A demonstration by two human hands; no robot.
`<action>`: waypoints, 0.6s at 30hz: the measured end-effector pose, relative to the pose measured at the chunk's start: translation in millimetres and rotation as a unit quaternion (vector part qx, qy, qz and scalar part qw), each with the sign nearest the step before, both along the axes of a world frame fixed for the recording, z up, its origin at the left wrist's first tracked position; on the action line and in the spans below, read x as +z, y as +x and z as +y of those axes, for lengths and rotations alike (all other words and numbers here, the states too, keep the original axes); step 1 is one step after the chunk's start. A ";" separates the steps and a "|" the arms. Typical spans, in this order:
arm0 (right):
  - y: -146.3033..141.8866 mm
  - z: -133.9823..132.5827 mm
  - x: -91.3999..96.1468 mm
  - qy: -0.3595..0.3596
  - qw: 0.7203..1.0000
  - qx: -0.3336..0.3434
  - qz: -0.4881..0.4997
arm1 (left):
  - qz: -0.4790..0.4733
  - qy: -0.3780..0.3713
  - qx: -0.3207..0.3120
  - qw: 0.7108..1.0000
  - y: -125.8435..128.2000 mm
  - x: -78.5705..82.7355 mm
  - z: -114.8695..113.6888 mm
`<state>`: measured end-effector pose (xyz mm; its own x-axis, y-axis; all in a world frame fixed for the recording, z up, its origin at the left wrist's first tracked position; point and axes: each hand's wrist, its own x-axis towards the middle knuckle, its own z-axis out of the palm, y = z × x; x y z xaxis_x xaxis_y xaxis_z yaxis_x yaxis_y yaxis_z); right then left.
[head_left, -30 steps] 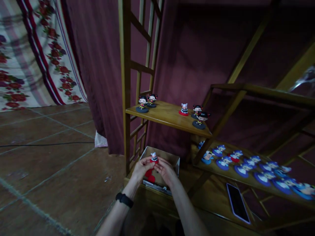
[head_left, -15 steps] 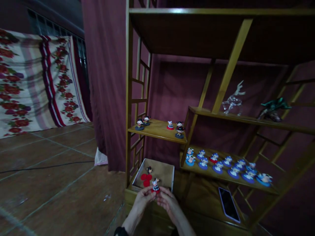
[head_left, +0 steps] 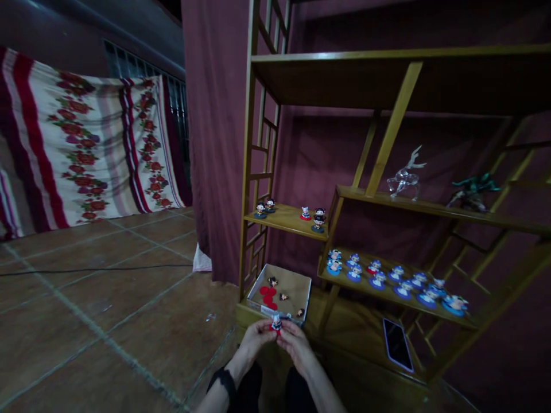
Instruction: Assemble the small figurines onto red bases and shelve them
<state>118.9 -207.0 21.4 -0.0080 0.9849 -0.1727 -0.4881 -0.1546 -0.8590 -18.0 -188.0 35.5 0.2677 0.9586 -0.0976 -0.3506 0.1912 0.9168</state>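
Note:
Between my two hands is a small figurine (head_left: 276, 323) with a pale head, a dark-and-white body and a red base. My left hand (head_left: 255, 339) pinches it from the left, and my right hand (head_left: 296, 343) grips it from the right. It is upright, just in front of a shallow cardboard box (head_left: 297, 280). Inside the box lie a few dark-haired figurines (head_left: 283, 296) and several red discs (head_left: 267, 291). A similar red-based figurine (head_left: 305, 213) stands on the small upper shelf (head_left: 286, 218), with dark-haired figurines on grey bases (head_left: 318, 223) at both ends.
Several blue- and purple-based figurines (head_left: 377, 280) stand in rows on the lower right shelf (head_left: 365, 253). Above them are a clear deer ornament (head_left: 404, 180) and a green-and-brown ornament (head_left: 473, 192). A phone (head_left: 398, 345) lies on the bottom board. A cable (head_left: 107, 269) crosses the tiled floor.
The view has swung left, so the shelf appears further right. My hands, with the figurine, are lower and nearer me relative to the box, showing more of its inside.

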 end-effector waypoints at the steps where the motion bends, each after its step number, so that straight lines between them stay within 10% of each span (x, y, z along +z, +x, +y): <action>1: -0.1 -0.2 -1.9 0.000 1.000 -0.009 0.006 | -0.003 0.001 0.002 1.000 1.6 -2.1 -1.4; 18: 9.3 20.0 -32.7 -0.044 0.998 0.021 0.039 | -0.120 -0.087 0.061 0.987 18.0 -41.5 11.1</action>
<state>128.2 -187.0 -11.4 -0.0663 0.9645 -0.2557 -0.5442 -0.2497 -0.8010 0.0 -176.9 -6.1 0.1865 0.9595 -0.2112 -0.5842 0.2812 0.7613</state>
